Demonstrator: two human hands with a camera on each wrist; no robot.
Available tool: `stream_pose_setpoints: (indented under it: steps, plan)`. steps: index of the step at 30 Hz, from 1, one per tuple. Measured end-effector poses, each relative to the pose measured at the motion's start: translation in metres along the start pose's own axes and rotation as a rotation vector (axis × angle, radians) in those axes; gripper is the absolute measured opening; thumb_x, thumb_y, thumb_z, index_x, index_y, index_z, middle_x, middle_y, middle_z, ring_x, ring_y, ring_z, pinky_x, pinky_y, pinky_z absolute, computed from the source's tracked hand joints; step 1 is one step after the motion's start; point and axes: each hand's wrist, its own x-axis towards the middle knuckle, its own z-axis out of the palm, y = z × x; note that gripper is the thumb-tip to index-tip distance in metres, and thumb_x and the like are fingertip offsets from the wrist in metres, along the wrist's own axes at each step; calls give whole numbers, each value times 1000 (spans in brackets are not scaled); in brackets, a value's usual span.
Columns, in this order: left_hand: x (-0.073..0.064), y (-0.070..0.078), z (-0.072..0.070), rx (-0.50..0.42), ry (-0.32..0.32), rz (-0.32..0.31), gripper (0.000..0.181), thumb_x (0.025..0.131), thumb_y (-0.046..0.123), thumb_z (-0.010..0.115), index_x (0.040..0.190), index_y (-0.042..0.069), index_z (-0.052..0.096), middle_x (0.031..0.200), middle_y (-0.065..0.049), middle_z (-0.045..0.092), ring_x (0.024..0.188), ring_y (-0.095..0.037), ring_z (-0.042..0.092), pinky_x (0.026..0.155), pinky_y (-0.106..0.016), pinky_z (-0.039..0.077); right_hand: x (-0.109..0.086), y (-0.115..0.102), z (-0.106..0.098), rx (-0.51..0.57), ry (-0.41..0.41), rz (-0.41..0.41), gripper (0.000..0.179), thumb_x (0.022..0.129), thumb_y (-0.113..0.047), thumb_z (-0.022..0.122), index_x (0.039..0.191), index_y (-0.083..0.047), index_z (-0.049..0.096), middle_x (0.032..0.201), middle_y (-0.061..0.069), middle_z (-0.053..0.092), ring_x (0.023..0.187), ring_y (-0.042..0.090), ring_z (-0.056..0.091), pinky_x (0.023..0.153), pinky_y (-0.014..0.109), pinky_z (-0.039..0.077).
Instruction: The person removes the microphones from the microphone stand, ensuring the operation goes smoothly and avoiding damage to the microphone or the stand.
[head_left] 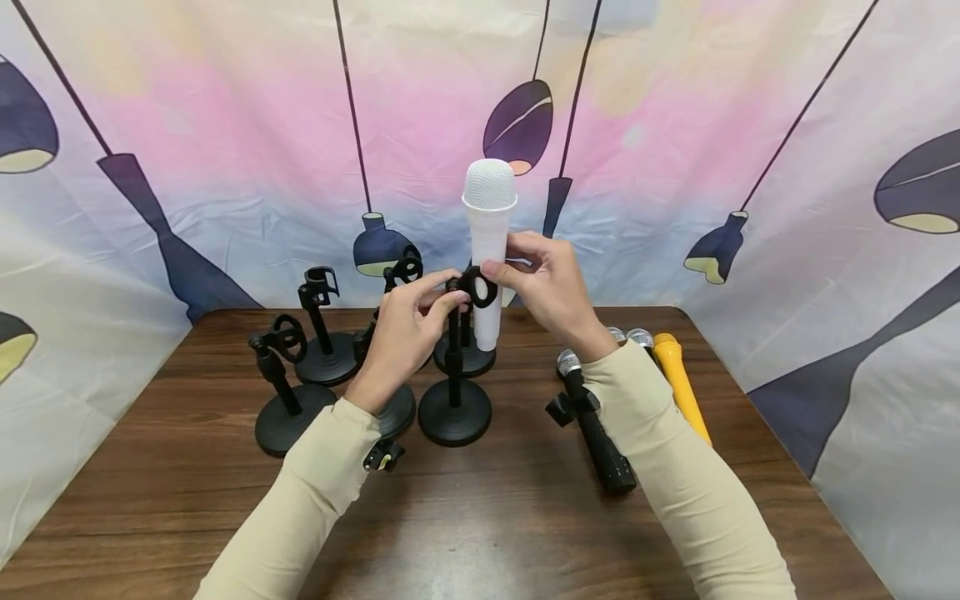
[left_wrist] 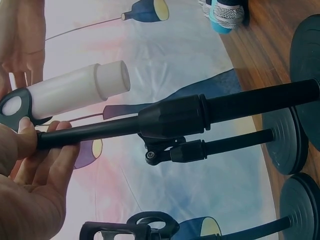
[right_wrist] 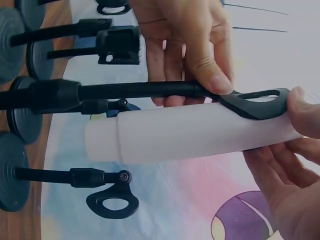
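My right hand (head_left: 553,287) holds a white microphone (head_left: 489,229) upright by its body, mesh head at the top. My left hand (head_left: 405,329) pinches the top of a black desktop microphone stand (head_left: 455,412), just below its clip. The black clip (right_wrist: 255,111) lies along the microphone's body, and white shows through its oval hole. In the right wrist view the right thumb (right_wrist: 303,114) is at the clip's outer end. The microphone's lower end (left_wrist: 112,80) points down beside the stand's pole.
Several more black stands with clips, such as one (head_left: 292,417) at the left, stand behind and beside my left hand. Right of centre lies a black microphone (head_left: 600,437) with a clip beside it. A yellow microphone (head_left: 682,383) and other microphones lie past my right forearm.
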Motion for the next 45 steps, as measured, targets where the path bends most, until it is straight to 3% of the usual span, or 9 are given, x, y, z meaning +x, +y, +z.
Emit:
stream_pose_setpoints:
  steps: [6, 14, 22, 30, 37, 45]
  plan:
    - [0, -1, 0, -12, -8, 1, 33, 101, 27, 65, 130, 11, 69, 93, -2, 77, 53, -16, 53, 56, -33, 40, 0, -2, 1, -90, 5, -5, 26, 93, -2, 73, 118, 7, 71, 109, 20, 72, 100, 26, 70, 89, 35, 56]
    - [-1, -1, 0, -13, -12, 8, 35, 101, 26, 66, 132, 11, 68, 93, -1, 77, 51, -16, 51, 55, -32, 40, 0, -1, 2, -274, 0, -87, 27, 97, -7, 70, 119, 9, 66, 103, 21, 72, 94, 28, 72, 83, 37, 57]
    - [0, -2, -2, -5, -20, 1, 36, 101, 27, 65, 133, 11, 67, 94, -2, 77, 51, -16, 51, 54, -32, 40, 2, 4, -3, -101, -96, -34, 39, 95, 2, 69, 131, 11, 57, 116, 23, 64, 107, 32, 66, 94, 37, 54]
    - [-1, -2, -2, 1, -32, -5, 37, 101, 26, 65, 134, 10, 66, 92, -1, 77, 46, -18, 46, 50, -31, 37, 5, 4, -4, -170, -69, -82, 29, 97, -1, 68, 122, 11, 62, 106, 22, 69, 96, 29, 69, 86, 39, 55]
    - [0, -1, -2, 4, -43, -8, 38, 102, 27, 64, 135, 9, 65, 94, -2, 77, 43, -19, 43, 49, -31, 36, 5, 3, -9, -116, -148, -20, 34, 95, 2, 70, 126, 10, 61, 113, 21, 64, 103, 29, 66, 91, 38, 55]
    - [1, -1, -3, 9, -44, 4, 39, 102, 27, 64, 136, 10, 65, 94, -1, 77, 41, -17, 37, 47, -30, 32, 9, -2, -10, -213, -97, -33, 27, 100, -7, 66, 122, 7, 66, 108, 19, 72, 97, 25, 70, 84, 37, 55]
